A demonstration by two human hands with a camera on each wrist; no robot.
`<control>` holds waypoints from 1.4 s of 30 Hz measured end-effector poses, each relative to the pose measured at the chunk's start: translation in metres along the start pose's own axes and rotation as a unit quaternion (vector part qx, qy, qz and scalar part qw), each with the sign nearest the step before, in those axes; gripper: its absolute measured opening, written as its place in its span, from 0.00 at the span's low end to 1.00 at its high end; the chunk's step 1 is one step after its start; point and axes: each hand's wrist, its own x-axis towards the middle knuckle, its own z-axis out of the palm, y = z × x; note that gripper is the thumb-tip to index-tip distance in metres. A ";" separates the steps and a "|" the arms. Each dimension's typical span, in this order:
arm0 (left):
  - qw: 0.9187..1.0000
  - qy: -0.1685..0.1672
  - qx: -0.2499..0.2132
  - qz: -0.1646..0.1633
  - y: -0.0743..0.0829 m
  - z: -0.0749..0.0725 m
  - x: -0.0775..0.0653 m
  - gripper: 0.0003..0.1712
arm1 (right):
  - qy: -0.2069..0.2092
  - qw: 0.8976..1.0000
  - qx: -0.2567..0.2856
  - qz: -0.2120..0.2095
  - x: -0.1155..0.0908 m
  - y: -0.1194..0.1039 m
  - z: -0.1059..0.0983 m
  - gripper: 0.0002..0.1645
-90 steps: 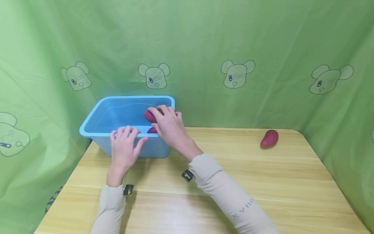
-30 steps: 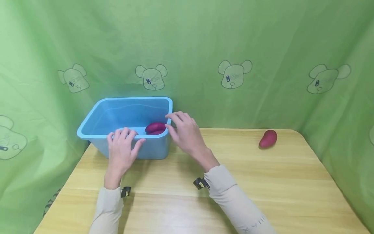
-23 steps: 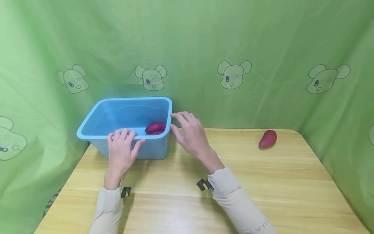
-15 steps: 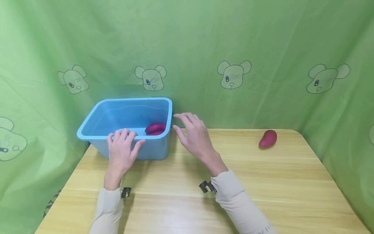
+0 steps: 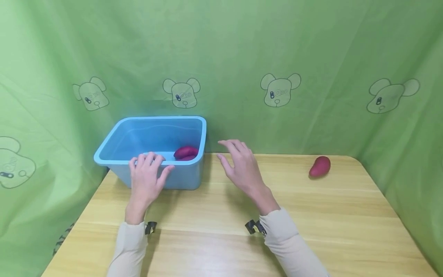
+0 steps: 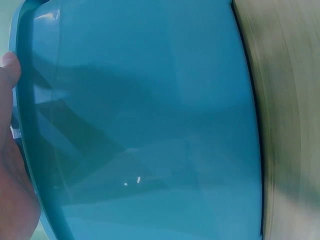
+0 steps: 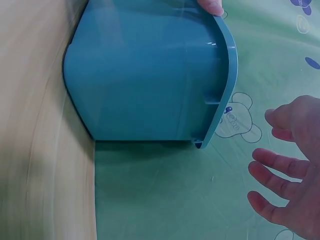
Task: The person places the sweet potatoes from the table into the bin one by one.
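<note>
A blue plastic bin [image 5: 183,177] stands at the table's left rear in the head view. My left hand [image 5: 145,182] grips its front rim, fingers hooked over the edge and thumb outside. Inside, by the right wall, lies a dark-red mango-shaped fruit [image 5: 184,152] with a second such fruit [image 5: 188,158] partly hidden under it. To the right of the bin my right hand [image 5: 243,169] hovers above the table with nothing in it, fingers and thumb apart. In the right wrist view that hand [image 7: 295,170] is clear of the bin's rim.
Another dark-red mango-shaped fruit [image 5: 320,167] lies on the table's far right. The wooden table [image 5: 311,215] has a rounded back corner. A green curtain [image 5: 228,50] printed with bear heads hangs close behind and at both sides.
Three seconds ago my right hand held a dark-red fruit inside the bin; that fruit now rests there on the other one. The right hand has withdrawn rightward, while the left keeps its place.
</note>
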 end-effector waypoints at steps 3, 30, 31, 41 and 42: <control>1.000 -0.001 0.000 0.000 0.000 0.000 0.000 0.22 | 0.005 1.000 0.003 0.002 -0.004 0.004 -0.001 0.21; 1.000 -0.003 0.003 0.002 0.002 0.001 -0.001 0.23 | 0.037 0.999 0.018 0.032 -0.025 0.028 -0.020 0.25; 1.000 -0.002 0.002 0.003 0.002 0.001 -0.001 0.23 | 0.038 0.999 0.017 0.035 -0.026 0.029 -0.021 0.25; 1.000 0.001 -0.004 -0.003 0.001 0.002 -0.001 0.22 | 0.047 0.996 0.019 0.072 -0.031 0.048 -0.028 0.25; 1.000 0.001 -0.003 -0.003 0.000 0.002 -0.002 0.22 | 0.048 0.996 0.020 0.076 -0.031 0.049 -0.029 0.25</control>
